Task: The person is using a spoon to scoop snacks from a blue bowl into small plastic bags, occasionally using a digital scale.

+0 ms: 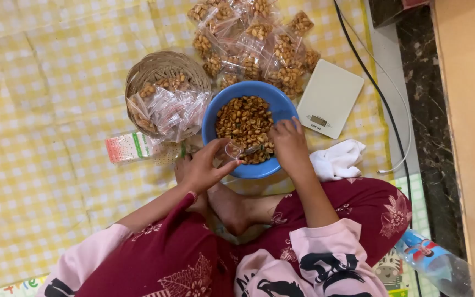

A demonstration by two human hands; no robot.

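Sitting on a yellow checked mat (56, 110), a person leans over a blue bowl (218, 107) of roasted nuts (243, 118). Both hands meet at the bowl's near rim. The left hand (202, 168) pinches a small clear bag (236, 149) by its mouth, thumb and fingers closed on the plastic, holding it just above the nuts at the near edge. The right hand (288, 143) rests directly to the right of the bag, fingers curled down into the nuts; whether it grips any cannot be seen. The bag's opening faces the right hand, so the two are almost touching, with nothing between them.

Left of the bowl and touching it, a woven basket (160, 66) holds empty clear bags and a few nuts. Beyond the bowl lies a heap of filled bags (259, 44). A white kitchen scale (328, 96) sits just right of the bowl, with a white cloth (339, 159) near the right wrist. A flat packet (130, 147) lies left of the left hand. Cables (380, 99) run along the mat's right edge, and a plastic bottle (432, 261) lies by the person's right knee.
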